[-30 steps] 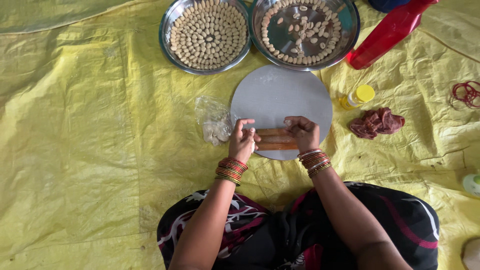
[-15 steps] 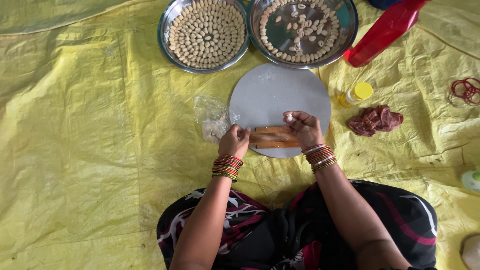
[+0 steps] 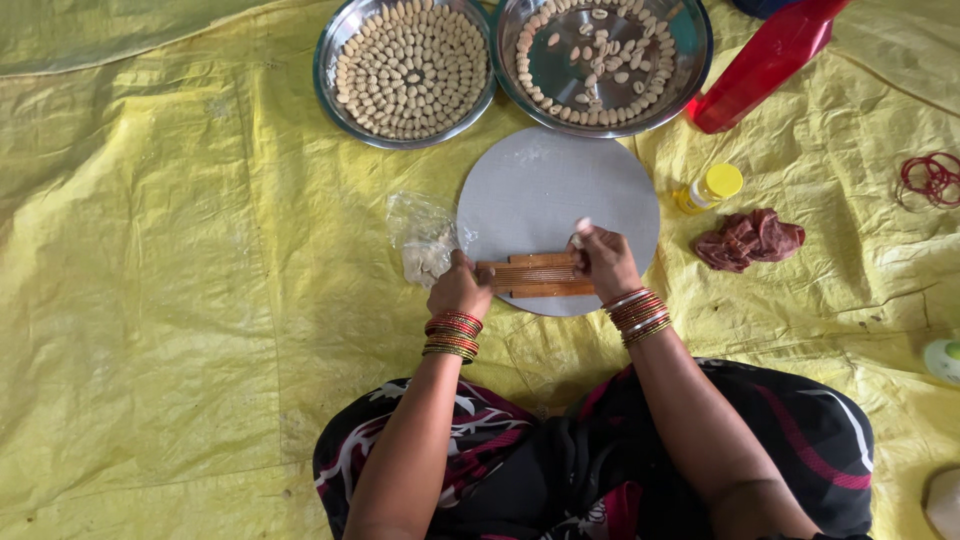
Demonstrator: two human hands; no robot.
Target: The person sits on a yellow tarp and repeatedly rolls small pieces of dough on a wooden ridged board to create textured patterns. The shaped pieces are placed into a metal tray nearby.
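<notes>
While I look down from the head camera, the largest thing I see is the crinkled yellow plastic sheet (image 3: 170, 300) covering the whole floor. On its far side sit two round steel trays: the left tray (image 3: 330, 95) is packed with ridged, pale dough shells, and the right tray (image 3: 690, 75) holds a looser ring of the same shells. Just near of them lies a round grey board (image 3: 555, 185), flat on the sheet. A red plastic bottle (image 3: 765, 65) lies tilted at the far right. Across the near edge of the board rests a small ridged wooden board (image 3: 530, 275).

My left hand (image 3: 458, 290) is curled over the left end of the wooden board, fingers pressed together and gripping it. My right hand (image 3: 603, 262) rests at the right end, and its fingertips pinch a small pale bit of dough (image 3: 583, 226) above the ridges.

Left of the grey board lies a clear plastic bag of dough (image 3: 422, 245). To the right are a crumpled maroon cloth (image 3: 750, 240), a small yellow-capped bottle (image 3: 710, 188) and red rubber bands (image 3: 932, 177).
</notes>
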